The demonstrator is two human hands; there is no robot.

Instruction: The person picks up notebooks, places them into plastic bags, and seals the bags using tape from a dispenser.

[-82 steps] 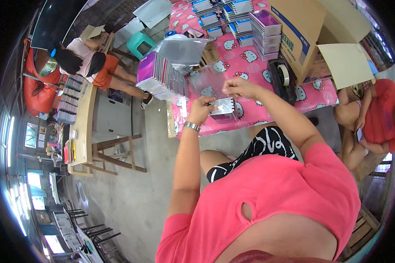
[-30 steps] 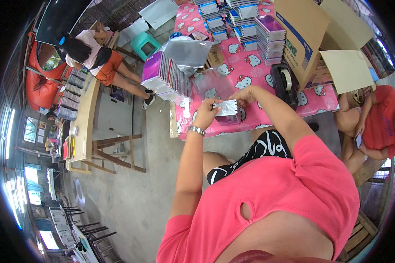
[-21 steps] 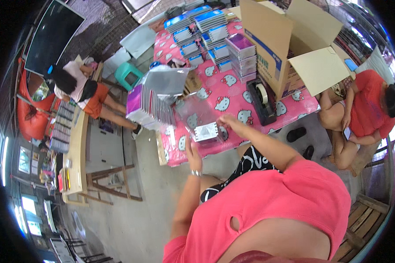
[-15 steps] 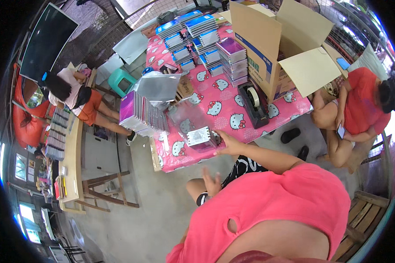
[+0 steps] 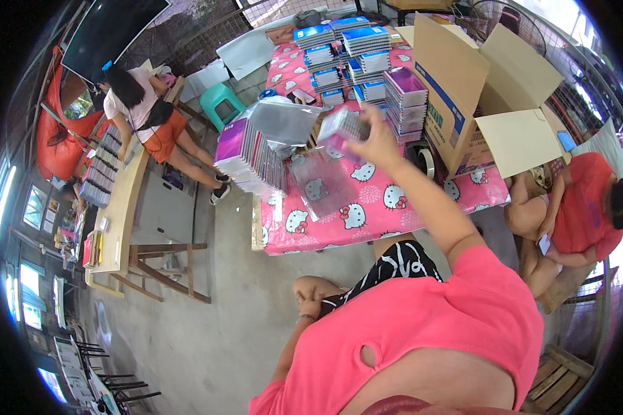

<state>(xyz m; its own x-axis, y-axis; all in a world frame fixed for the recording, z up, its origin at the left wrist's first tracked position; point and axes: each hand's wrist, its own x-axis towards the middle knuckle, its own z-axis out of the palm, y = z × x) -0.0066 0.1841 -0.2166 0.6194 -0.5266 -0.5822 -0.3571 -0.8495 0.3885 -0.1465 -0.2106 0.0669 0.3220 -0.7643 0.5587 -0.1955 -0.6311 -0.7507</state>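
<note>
My right hand (image 5: 377,142) is raised over the table and closed on a small spiral notebook bundle (image 5: 342,129), pale grey with a hint of purple, blurred by motion. Beneath it, clear plastic sleeves (image 5: 325,183) lie on the pink cartoon-cat tablecloth (image 5: 291,234). To their left leans a long row of purple-covered notebooks (image 5: 246,155), with a grey plastic sheet pile (image 5: 284,122) behind it. My left hand (image 5: 310,299) rests on my knee, fingers loosely laid out, holding nothing. Just beyond the right hand stands a purple notebook stack (image 5: 405,104).
Blue notebook stacks (image 5: 365,45) fill the far table. An open cardboard box (image 5: 457,97) stands at the right, beside a partly hidden tape dispenser (image 5: 428,164). A seated person (image 5: 581,207) holds a phone; another person (image 5: 142,104) stands by a wooden table (image 5: 121,235). A green stool (image 5: 221,104) is behind.
My right hand has lifted the notebook bundle from the near table edge and carried it away from me. My left hand has lowered onto my knee. The view has shifted.
</note>
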